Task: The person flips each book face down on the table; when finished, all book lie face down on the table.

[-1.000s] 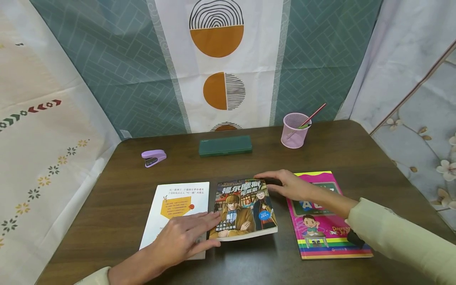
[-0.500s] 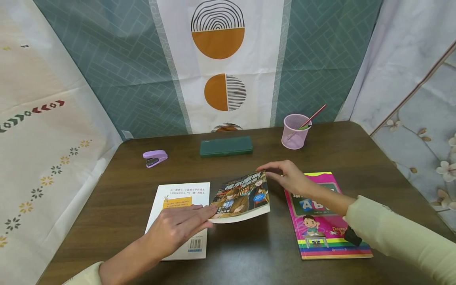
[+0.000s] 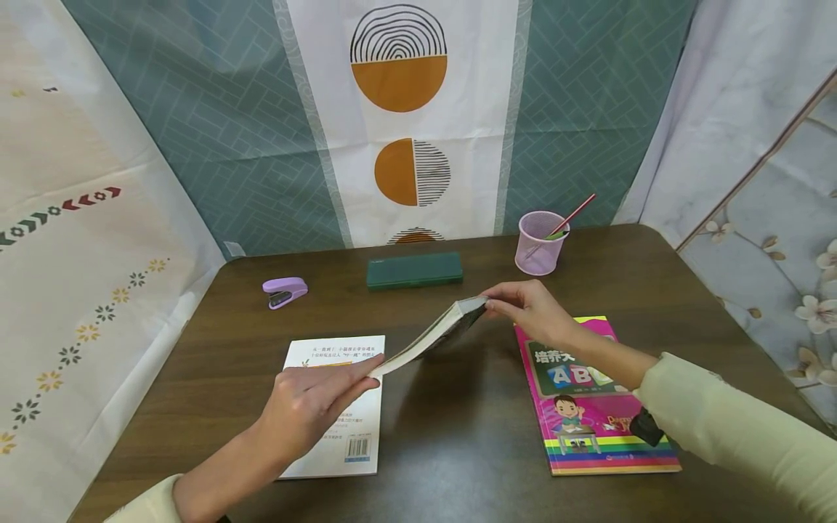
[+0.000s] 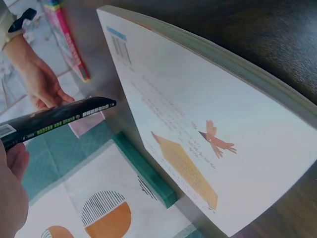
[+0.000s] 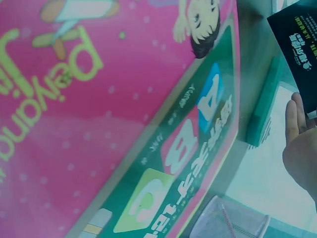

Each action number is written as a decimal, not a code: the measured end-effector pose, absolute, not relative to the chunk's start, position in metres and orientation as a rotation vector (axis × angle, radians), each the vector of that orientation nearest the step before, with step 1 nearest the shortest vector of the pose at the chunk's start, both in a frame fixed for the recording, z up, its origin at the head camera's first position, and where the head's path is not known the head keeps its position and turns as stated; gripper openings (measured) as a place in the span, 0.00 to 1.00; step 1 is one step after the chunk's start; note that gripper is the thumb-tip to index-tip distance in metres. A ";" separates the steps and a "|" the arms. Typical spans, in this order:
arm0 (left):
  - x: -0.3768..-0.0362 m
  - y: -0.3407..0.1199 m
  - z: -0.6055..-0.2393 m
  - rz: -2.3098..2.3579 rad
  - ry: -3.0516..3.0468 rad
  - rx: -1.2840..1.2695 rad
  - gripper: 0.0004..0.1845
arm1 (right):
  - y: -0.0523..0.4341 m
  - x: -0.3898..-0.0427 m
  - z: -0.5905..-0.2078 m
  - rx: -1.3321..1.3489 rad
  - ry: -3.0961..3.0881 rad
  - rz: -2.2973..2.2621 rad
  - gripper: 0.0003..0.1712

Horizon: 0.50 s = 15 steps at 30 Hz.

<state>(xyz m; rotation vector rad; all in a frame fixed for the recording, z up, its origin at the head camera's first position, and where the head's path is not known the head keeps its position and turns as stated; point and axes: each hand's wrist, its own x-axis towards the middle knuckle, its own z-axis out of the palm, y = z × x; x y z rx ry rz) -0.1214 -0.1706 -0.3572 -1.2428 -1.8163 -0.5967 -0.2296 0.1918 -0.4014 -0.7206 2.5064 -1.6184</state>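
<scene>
An illustrated paperback (image 3: 431, 338) hangs tilted above the dark wooden table (image 3: 458, 428), seen almost edge-on with its far end raised. My left hand (image 3: 366, 370) pinches its near left corner, over a white book (image 3: 340, 436) lying flat. My right hand (image 3: 493, 303) pinches the raised far corner, just left of a pink ABC book (image 3: 588, 407). The left wrist view has the paperback's dark spine (image 4: 54, 121) above the white book (image 4: 198, 124). In the right wrist view the pink book (image 5: 99, 124) fills the frame and the paperback's corner (image 5: 297, 44) is at top right.
Along the back of the table stand a purple stapler (image 3: 284, 292), a green pencil case (image 3: 414, 270) and a pink mesh cup (image 3: 540, 242) holding a pencil. Patterned cloth hangs behind and on both sides. Bare wood shows under the raised paperback.
The paperback, flat between the other two books a second ago, has been lifted off the table by both hands and tipped up, its far end rising.
</scene>
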 end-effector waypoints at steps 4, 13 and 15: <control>-0.122 -0.174 -0.361 -0.647 -1.894 -1.146 0.18 | 0.193 -0.230 -0.397 -0.697 2.504 -1.657 0.14; -0.121 -0.179 -0.366 -0.981 -2.124 -0.944 0.18 | 0.195 -0.233 -0.388 -0.664 2.554 -1.679 0.13; -0.121 -0.179 -0.367 -1.034 -2.156 -0.907 0.16 | 0.195 -0.233 -0.385 -0.645 2.585 -1.661 0.13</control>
